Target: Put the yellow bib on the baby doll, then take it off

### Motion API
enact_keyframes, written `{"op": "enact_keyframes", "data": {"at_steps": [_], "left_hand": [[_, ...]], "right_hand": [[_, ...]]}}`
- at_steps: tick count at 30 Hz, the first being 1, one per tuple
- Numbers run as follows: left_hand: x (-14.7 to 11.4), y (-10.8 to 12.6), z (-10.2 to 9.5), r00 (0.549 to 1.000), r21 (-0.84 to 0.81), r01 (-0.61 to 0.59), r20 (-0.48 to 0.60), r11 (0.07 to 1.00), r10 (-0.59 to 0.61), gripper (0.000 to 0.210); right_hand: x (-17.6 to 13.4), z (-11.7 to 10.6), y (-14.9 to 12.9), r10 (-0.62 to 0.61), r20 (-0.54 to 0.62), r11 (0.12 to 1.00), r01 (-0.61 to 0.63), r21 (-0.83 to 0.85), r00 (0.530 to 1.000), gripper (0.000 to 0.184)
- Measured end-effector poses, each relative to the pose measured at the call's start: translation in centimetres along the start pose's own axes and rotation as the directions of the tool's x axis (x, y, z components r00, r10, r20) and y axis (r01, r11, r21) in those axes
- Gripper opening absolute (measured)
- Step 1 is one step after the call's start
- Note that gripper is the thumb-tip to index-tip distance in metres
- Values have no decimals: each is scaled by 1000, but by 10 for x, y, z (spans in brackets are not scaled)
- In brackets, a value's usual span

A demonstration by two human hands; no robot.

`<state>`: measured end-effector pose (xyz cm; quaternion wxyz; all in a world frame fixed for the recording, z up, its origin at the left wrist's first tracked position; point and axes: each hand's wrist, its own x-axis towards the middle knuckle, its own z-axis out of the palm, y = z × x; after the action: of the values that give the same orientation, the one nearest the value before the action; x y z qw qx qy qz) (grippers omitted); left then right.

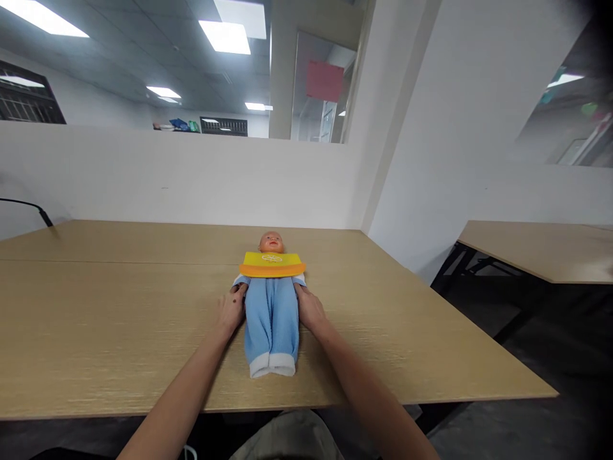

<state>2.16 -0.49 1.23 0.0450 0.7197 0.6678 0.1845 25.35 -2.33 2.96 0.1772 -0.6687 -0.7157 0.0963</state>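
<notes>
A baby doll (271, 313) lies face up on the wooden table, its head away from me and its legs toward me. It wears light blue clothes with white cuffs. Over its chest sits a yellow bib (272, 260) with a raised orange lower edge and a pale printed mark. My left hand (232, 308) is closed at the doll's left-hand side in view, by the sleeve end and hip. On the opposite side my right hand (310, 308) grips the doll at the same height. The fingertips of both hands are partly hidden against the blue cloth.
The light wooden table (119, 319) meets a white half wall (215, 179) with a window above it. A black cable (41, 211) comes in at the far left. Another table (541, 249) stands to the right across a gap.
</notes>
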Motion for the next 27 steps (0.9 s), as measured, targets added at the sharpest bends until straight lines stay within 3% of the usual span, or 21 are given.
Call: {"op": "enact_keyframes", "data": {"at_steps": [9, 17, 23, 27], "left_hand": [[-4, -1, 2, 997, -5, -51, -62, 999, 51, 43], [-5, -7, 6, 985, -95, -32, -171, 995, 15, 42], [-6, -8, 9, 958, -152, -45, -286, 987, 0, 35], [-5, -11, 9, 911, -253, -71, -410, 965, -41, 26]], "right_hand": [[-2, 2, -3, -102, -1, 994, 102, -28, 995, 39], [-4, -3, -2, -118, -12, 993, 117, -33, 993, 45], [-1, 1, 1, -114, -74, 993, 111, -43, 991, 38], [1, 1, 3, -93, -182, 996, 94, -3, 979, 33]]}}
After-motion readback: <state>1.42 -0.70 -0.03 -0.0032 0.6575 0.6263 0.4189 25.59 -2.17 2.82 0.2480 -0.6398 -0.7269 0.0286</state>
